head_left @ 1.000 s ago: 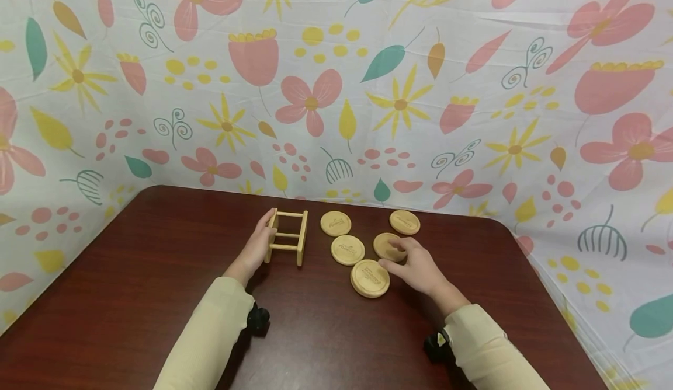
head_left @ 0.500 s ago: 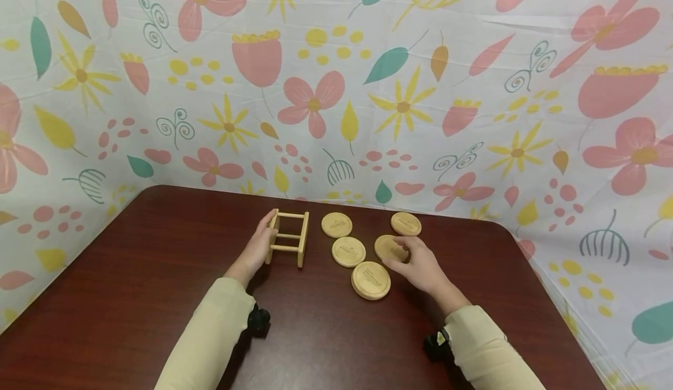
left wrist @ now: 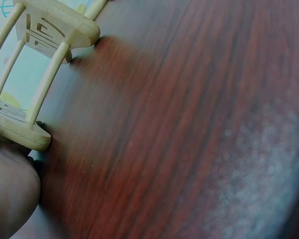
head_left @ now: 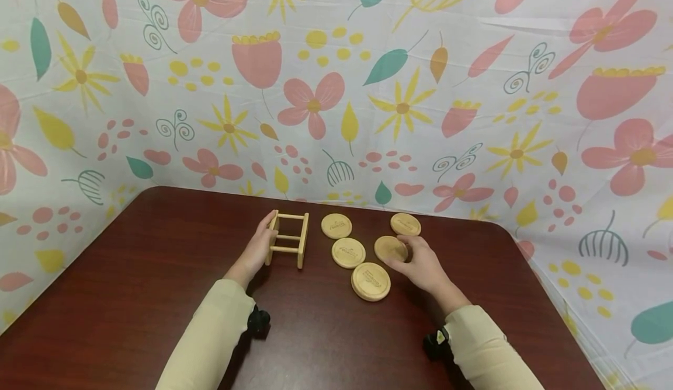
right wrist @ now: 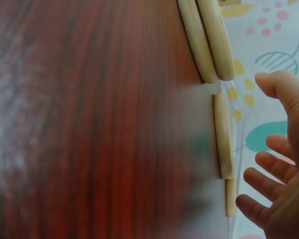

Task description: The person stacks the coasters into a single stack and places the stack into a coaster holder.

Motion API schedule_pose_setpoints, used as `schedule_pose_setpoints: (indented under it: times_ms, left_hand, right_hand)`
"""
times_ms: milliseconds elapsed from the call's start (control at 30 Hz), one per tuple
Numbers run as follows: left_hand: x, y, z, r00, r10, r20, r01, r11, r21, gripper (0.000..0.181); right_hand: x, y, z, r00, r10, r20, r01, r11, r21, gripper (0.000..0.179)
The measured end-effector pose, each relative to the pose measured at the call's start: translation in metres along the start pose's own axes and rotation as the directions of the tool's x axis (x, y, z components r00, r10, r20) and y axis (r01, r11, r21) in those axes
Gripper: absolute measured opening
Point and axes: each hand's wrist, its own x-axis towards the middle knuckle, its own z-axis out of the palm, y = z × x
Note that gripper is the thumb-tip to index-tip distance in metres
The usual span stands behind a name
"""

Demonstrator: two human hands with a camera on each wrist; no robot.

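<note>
My left hand (head_left: 256, 254) grips the near-left side panel of a small wooden coaster holder (head_left: 302, 239), which stands on the table. In the left wrist view its slotted end panel (left wrist: 54, 29) and round rods show, with part of the hand (left wrist: 12, 191) at the lower left. My right hand (head_left: 425, 268) hovers over a round wooden coaster (head_left: 388, 249), thumb and fingers spread around it. In the right wrist view the thumb and fingers (right wrist: 268, 184) are apart from the coaster (right wrist: 223, 137), holding nothing. Just in front lies a stack of two coasters (head_left: 370, 281).
More coasters lie flat: one at the back (head_left: 336, 225), one in the middle (head_left: 348, 253) and one at the back right (head_left: 406, 224). The dark red-brown table (head_left: 131, 296) ends at a floral cloth (head_left: 336, 86) behind it.
The right hand's thumb has shifted slightly right, away from the front stack, and its fingers stay over the coaster. The left hand and the coaster holder have kept their place.
</note>
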Motion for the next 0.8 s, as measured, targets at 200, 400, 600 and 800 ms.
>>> schedule_pose_setpoints:
  times_ms: [200,400,600,800]
  left_hand:
    - [0.004,-0.004,-0.001,1.0,0.006,-0.003,-0.006,1.0,-0.003,0.059]
    - [0.025,-0.029,-0.003,0.999,0.029,-0.034,-0.029,1.0,0.002,0.058]
    - [0.027,-0.032,-0.002,0.997,0.046,-0.055,-0.045,0.999,0.017,0.058]
    - [0.026,-0.031,-0.002,0.998,0.041,-0.057,-0.04,0.999,0.016,0.059]
  right_hand:
    - [0.001,0.001,0.0,1.0,0.023,0.011,-0.023,1.0,-0.002,0.068]
    - [0.004,0.002,0.001,0.999,0.031,0.008,-0.031,1.0,0.005,0.071]
    - [0.006,0.003,0.001,0.999,0.048,0.009,-0.048,0.999,-0.003,0.071]
    - [0.008,0.003,0.0,0.998,0.055,0.016,-0.055,0.998,-0.008,0.075]
